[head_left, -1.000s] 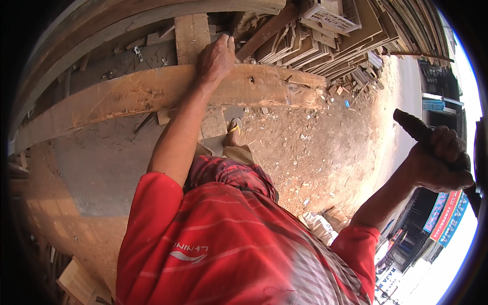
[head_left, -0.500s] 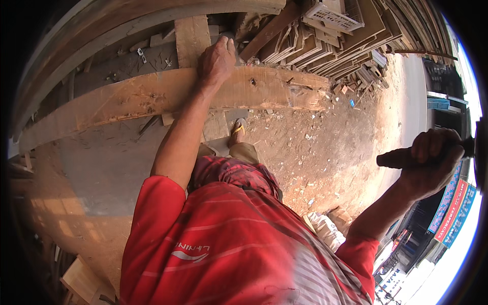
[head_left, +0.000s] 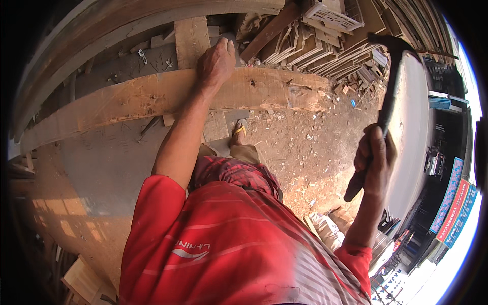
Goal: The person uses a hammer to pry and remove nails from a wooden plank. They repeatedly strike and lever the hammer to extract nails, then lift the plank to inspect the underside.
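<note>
A claw hammer [head_left: 392, 84] is gripped in my right hand [head_left: 377, 157], raised off to the right, its head pointing away from me and its dark handle end sticking out below the fist. My left arm reaches across a long wooden beam [head_left: 284, 91]. At the beam's far edge, my left hand [head_left: 218, 61] is closed with its knuckles up, right beside a short upright-lying plank [head_left: 192, 43]. The back of the hand hides whatever its fingers hold, if anything.
Stacked boards [head_left: 305, 46] and a white plastic crate [head_left: 333, 18] lie beyond the beam to the right. A metal fitting [head_left: 142, 56] rests at the far left. Wood scraps [head_left: 363, 81] litter the ground. A pale sack [head_left: 325, 229] sits near my right side, with a road beyond.
My right hand has come down and inward from the far right edge, and the hammer's head has swung into view. My left hand stays in place at the beam.
</note>
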A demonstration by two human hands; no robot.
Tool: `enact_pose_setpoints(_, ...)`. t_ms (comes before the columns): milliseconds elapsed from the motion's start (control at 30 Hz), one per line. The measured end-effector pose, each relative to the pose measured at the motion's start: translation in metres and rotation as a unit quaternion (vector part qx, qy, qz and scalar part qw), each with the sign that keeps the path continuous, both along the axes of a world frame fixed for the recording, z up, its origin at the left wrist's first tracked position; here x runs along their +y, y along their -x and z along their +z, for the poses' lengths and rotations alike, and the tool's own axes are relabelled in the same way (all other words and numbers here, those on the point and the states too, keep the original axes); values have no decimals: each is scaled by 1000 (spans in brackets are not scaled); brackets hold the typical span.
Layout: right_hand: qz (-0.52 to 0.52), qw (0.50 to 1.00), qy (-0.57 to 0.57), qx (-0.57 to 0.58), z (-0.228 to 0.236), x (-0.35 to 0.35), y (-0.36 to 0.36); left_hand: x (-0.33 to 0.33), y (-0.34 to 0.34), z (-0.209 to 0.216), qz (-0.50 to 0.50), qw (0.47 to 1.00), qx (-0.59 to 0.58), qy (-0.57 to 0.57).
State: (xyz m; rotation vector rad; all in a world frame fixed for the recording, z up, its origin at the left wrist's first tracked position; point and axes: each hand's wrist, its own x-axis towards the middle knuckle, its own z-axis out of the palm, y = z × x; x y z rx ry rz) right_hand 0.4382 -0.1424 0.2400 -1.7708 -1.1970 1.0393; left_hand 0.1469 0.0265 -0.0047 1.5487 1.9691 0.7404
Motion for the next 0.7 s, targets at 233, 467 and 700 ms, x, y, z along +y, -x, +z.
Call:
enact_pose_setpoints(233, 43, 823, -546, 153, 139, 27, -91, 5, -2, -15, 10, 999, 7, -38)
enact_pose_setpoints(467, 105, 947, 219, -210, -130, -32, 5, -4, -2, -10, 9, 1000, -18, -24)
enact_pose_setpoints(700, 37, 985, -164, -28, -7, -5, 23, 3, 1, -15, 23, 998, 5, -55)
